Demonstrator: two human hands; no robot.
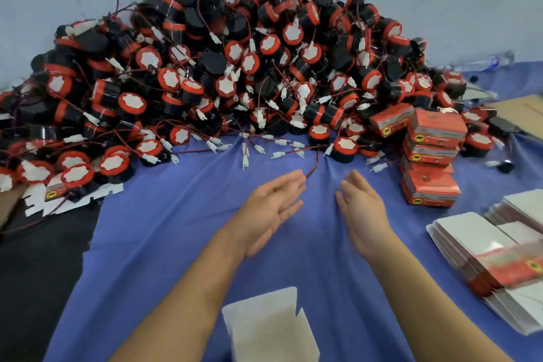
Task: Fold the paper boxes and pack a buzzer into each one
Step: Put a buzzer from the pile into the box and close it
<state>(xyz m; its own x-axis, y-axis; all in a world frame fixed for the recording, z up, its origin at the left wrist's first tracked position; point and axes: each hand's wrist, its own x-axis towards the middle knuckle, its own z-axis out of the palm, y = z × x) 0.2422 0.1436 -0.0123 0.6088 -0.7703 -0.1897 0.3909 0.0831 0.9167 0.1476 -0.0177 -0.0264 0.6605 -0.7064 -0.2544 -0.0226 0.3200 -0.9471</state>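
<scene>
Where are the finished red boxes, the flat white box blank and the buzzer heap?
Stack of folded red paper boxes [437,126]: head view, top box's upper face.
Flat white cardboard box blank [264,326]: head view, middle of its panel.
Heap of black-and-red round buzzers [205,67]: head view, centre of heap.

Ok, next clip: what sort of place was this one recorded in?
Probably a small hand-packing station, perhaps a workshop or home setup. A big pile of red-and-black wired buzzers lies on a blue cloth, finished red boxes are stacked at the right, and bundles of flat box blanks lie beside them.
</scene>
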